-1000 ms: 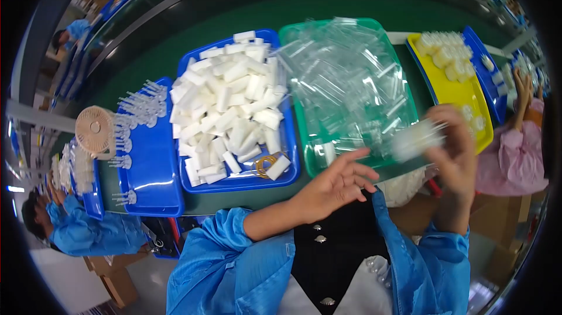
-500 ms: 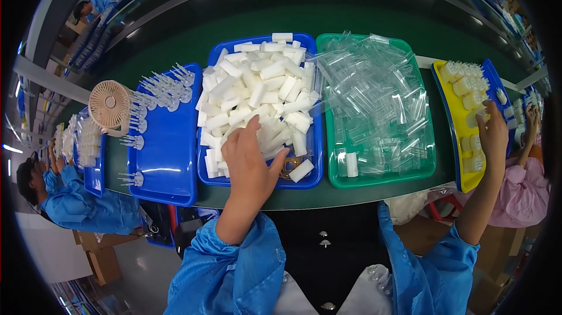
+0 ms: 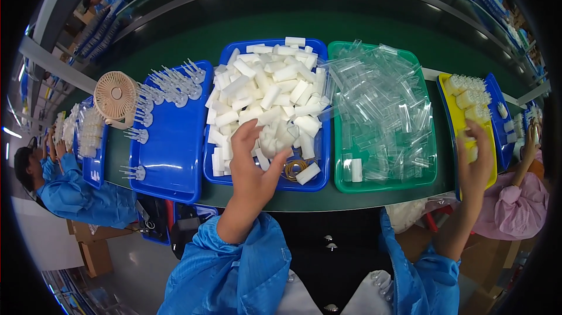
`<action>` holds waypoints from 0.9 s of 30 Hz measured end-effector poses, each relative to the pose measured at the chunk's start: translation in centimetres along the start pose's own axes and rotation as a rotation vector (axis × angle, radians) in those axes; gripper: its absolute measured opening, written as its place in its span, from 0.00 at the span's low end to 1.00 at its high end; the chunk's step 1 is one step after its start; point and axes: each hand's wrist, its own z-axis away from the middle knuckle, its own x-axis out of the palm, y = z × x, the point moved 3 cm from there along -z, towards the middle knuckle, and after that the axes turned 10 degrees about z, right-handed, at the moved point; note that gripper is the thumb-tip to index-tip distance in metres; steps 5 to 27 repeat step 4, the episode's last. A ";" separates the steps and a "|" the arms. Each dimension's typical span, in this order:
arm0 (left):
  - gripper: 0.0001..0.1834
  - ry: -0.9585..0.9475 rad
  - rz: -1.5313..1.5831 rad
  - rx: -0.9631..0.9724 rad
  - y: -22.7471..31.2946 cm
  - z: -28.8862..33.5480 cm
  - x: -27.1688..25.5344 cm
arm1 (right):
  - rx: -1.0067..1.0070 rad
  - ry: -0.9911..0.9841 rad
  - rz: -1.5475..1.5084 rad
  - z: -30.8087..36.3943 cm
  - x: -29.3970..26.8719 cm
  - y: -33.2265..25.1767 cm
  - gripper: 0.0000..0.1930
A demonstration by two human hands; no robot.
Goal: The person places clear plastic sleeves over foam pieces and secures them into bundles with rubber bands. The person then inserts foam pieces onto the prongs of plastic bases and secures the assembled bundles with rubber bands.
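Observation:
Over the tray of white foam pieces (image 3: 272, 93), my left hand (image 3: 250, 166) curls its fingers and thumb around a translucent, ribbed white cluster (image 3: 277, 139). Blur hides the cluster's exact make-up. The blue tray (image 3: 212, 176) under it also holds gold-coloured rings (image 3: 297, 167) near its front corner. At the far right, my right hand (image 3: 475, 160) hovers at the yellow tray (image 3: 449, 107), fingers apart and somewhat blurred, with nothing visible between them. Round bundles of small clear and white pieces (image 3: 468, 98) stand in that tray, partly hidden by the hand.
A green tray (image 3: 434, 169) holds many clear plastic tubes (image 3: 380, 104). On the left, a blue tray (image 3: 167, 169) carries white pronged pieces (image 3: 175, 84) beside a small beige fan (image 3: 115, 98). Co-workers sit on the left (image 3: 88, 192) and right (image 3: 509, 210).
My right hand has drawn back toward me from a bundle in the yellow tray. My left hand stays over the foam with the cluster. The whole view has shifted slightly.

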 end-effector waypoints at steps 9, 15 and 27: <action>0.40 -0.207 0.864 -0.365 1.8 1.4 0.8 | -0.226 -0.246 -0.617 2.3 2.1 -9.6 0.23; 0.40 -0.207 0.864 -0.365 1.8 1.4 0.8 | -0.226 -0.246 -0.617 2.3 2.1 -9.6 0.23; 0.40 -0.207 0.864 -0.365 1.8 1.4 0.8 | -0.226 -0.246 -0.617 2.3 2.1 -9.6 0.23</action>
